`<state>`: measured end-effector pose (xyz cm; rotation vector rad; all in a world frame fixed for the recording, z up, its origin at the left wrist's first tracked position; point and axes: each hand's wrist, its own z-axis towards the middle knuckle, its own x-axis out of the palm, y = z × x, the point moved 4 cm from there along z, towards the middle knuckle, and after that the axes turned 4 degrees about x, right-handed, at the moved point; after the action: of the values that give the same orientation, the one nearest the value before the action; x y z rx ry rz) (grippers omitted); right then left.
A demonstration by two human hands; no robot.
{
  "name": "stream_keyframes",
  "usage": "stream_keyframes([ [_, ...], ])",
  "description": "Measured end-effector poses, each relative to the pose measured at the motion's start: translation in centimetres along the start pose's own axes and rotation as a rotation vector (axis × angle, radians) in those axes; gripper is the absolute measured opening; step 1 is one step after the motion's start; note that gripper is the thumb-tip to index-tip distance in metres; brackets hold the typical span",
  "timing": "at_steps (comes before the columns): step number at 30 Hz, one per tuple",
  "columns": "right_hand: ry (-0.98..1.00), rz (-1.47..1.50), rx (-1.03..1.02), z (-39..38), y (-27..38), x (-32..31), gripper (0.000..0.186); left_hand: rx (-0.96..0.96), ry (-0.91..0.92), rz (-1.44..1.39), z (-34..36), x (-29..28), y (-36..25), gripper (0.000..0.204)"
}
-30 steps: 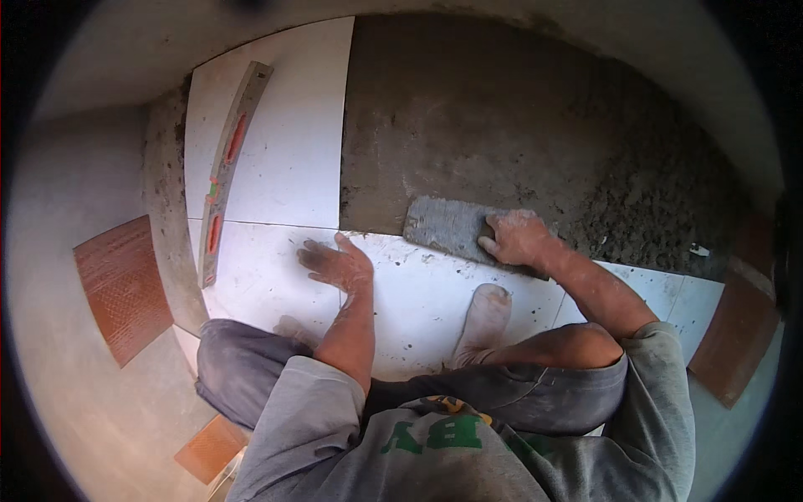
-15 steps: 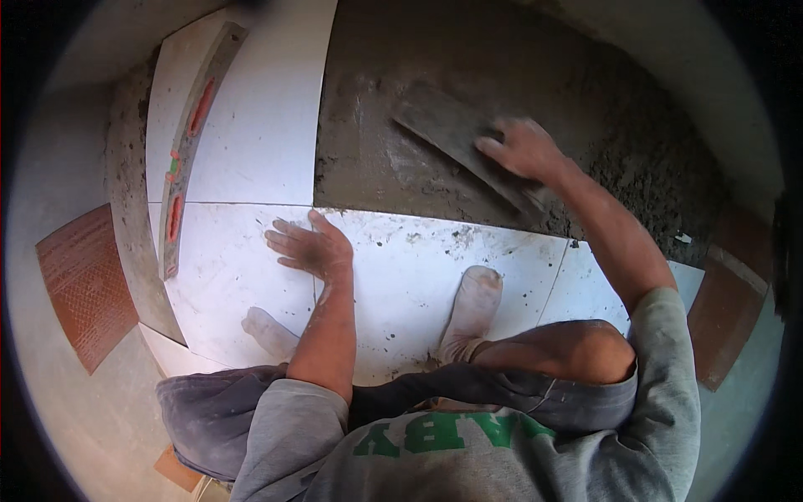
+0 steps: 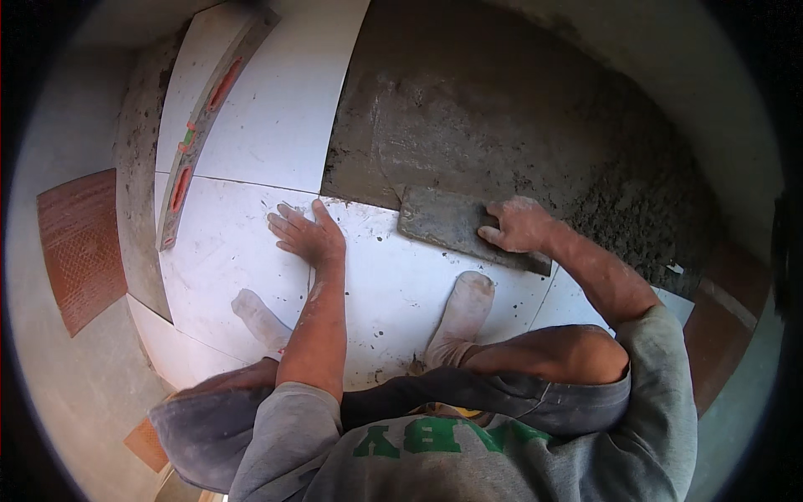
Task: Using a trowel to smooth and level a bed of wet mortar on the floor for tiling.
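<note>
My left hand rests flat on a white tile with its fingers spread, beside a joint between tiles. In my right hand is a long rectangular float, coated in grey mortar; its handle is hidden under my fingers. The float lies across the border where the wet mortar bed meets the tiles, its near edge over the white surface. Mortar is smooth at the left of the bed and rough and lumpy toward the right. Crumbs of it dot the tiles.
A long spirit level with red-rimmed openings lies on the tiles at left. Brown textured tiles lie at the far left and right. My socked feet stand on the white tiles. Walls border the bed at the back and right.
My right hand has drawn the float toward me, from within the mortar bed to its border with the tiles, and turned it straighter. My left hand remains on the tile. The view has shifted slightly.
</note>
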<state>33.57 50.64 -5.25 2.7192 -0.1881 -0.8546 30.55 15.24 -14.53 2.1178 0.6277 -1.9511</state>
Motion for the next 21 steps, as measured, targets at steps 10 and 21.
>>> stream_keyframes([
  [10,-0.268,0.176,0.105,-1.0,-2.1,-3.6,0.054,0.165,-0.087,-0.281,-0.4,-1.4,1.2,0.073],
  [21,-0.246,-0.175,-0.066,2.3,1.8,-1.4,0.043,0.187,-0.091,-0.344,0.8,-1.5,2.8,0.066],
])
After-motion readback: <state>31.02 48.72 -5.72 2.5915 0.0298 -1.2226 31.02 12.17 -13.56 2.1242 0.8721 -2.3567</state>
